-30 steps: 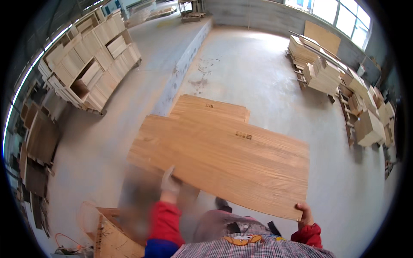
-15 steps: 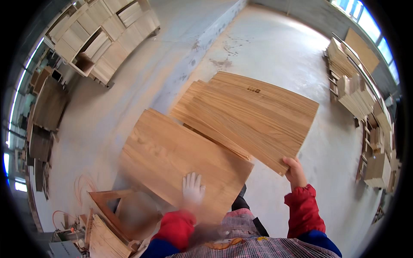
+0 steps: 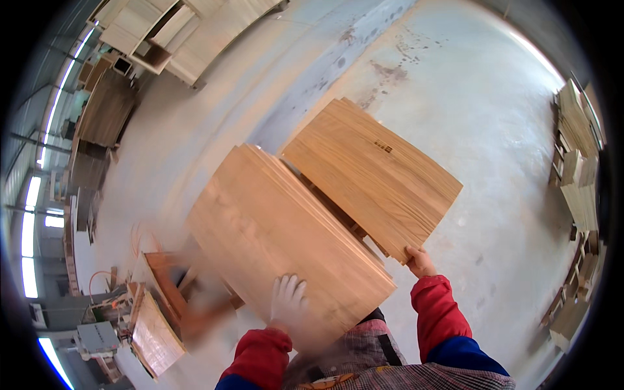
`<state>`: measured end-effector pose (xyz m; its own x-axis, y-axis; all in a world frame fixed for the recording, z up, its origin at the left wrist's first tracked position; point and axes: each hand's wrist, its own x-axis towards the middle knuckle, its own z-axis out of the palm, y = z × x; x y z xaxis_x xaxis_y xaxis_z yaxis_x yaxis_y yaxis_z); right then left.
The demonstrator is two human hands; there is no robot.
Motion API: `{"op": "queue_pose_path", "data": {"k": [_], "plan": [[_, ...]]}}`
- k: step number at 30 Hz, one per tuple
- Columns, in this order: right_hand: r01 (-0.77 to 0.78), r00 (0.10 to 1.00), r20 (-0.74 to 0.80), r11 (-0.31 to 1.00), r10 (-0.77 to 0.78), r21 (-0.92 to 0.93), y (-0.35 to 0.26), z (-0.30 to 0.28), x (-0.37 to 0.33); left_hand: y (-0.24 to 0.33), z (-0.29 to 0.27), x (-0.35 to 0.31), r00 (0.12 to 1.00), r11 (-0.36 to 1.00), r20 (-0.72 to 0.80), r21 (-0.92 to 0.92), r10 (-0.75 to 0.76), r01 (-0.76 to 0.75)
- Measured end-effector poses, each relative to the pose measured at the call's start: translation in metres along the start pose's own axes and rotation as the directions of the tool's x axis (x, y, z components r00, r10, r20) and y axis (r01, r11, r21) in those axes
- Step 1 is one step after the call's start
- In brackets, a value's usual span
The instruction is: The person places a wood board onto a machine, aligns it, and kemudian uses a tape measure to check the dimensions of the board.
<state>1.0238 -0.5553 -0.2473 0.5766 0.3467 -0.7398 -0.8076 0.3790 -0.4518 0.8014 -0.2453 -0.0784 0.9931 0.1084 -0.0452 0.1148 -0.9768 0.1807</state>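
2 hands (image 3: pixel 288 298) (image 3: pixel 422 262) touch 2 board stacks (image 3: pixel 279 227) (image 3: pixel 374 169)

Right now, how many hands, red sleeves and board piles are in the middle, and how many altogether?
Hands: 2, left hand and right hand
Red sleeves: 2, left sleeve and right sleeve
Board piles: 2, left pile and right pile
Total: 6

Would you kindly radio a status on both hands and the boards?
Left hand flat on near board stack. Right hand gripping far board, near corner. Wooden panel lower left, apart from hands.
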Motion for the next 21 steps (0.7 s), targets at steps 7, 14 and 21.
{"op": "queue_pose_path", "data": {"k": [7,14,21], "plan": [[-0.044,0.995,-0.098,0.945,0.012,-0.326,0.023,-0.041,-0.021,-0.003,-0.01,0.003,0.999,0.997,0.015,-0.072,-0.031,0.032],[-0.157,0.988,-0.069,0.88,0.141,-0.448,0.063,0.002,-0.142,-0.159,-0.015,0.039,0.987,0.957,0.058,0.259,-0.148,0.128],[-0.115,0.977,-0.202,0.963,0.065,-0.242,0.183,0.089,-0.259,-0.368,-0.067,0.071,0.711,0.704,-0.048,0.11,-0.702,0.702]]}}
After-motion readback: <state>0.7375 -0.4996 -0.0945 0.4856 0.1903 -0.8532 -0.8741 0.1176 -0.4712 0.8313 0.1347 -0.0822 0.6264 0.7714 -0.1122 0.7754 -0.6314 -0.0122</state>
